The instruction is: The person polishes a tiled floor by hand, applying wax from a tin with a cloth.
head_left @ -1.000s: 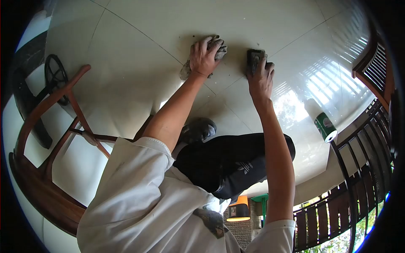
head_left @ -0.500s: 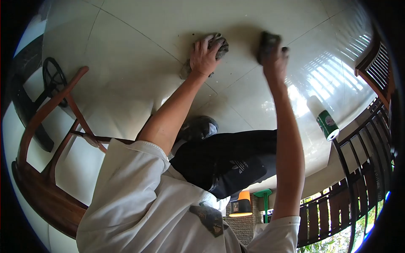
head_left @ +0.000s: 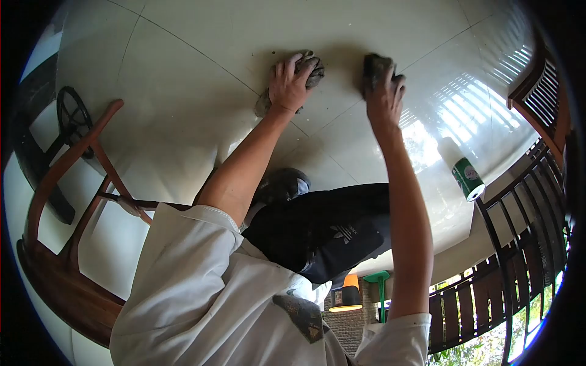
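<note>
My left hand is closed over a crumpled, grey-brown rag, pressing it on the glossy pale tiles. Part of the rag also shows beneath the wrist side of the hand. Just to the right, my right hand grips a dark, block-shaped thing against the same tiles. Its kind cannot be made out. Dark specks lie on the tiles near the rag.
A green and white can is at the right, beside a dark slatted railing. Wooden chair parts and a black wheel are at the left. My dark shoe is below the hands.
My right hand has moved left with the dark block, closer to the left hand, and is less blurred. The left hand stays on the rag; the whole view has shifted slightly.
</note>
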{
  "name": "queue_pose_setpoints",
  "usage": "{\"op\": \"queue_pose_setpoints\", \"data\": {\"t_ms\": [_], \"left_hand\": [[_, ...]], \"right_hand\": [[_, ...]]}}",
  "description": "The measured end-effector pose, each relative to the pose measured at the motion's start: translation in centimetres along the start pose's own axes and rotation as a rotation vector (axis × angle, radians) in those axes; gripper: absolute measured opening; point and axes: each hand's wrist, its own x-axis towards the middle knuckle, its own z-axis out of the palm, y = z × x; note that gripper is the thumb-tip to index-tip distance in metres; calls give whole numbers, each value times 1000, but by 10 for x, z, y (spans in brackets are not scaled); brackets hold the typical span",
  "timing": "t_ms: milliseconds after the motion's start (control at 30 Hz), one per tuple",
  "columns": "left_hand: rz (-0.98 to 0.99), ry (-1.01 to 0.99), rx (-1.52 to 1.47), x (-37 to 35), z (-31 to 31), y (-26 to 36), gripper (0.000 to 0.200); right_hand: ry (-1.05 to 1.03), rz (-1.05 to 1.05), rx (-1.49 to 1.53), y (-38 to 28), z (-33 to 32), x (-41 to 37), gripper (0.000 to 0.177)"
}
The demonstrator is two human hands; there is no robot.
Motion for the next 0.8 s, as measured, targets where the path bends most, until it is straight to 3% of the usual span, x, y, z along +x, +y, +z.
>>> {"op": "queue_pose_setpoints", "data": {"t_ms": [167,200,300,500,700,733,767,800], "left_hand": [[-25,-64,23,-3,-6,3,49],[-25,-44,16,1,-5,4,49],[-15,14,-50,2,-5,4,47],[-20,-50,29,0,-5,4,48],[-28,-43,-8,2,-9,5,49],[-29,-39,-5,3,-7,3,49],[-21,-32,-7,3,-5,1,50],[-11,-26,-12,1,-3,1,52]], "right_hand": [[42,72,82,-7,-5,12,77],[76,-32,-26,-3,11,-5,77],[-163,152,26,-17,4,-26,78],[110,-86,-27,11,15,31,78],[27,71,126,4,-20,53,76],[13,57,95,7,-11,45,76],[101,-163,-21,14,1,27,74],[-40,-21,-59,12,10,10,74]]}}
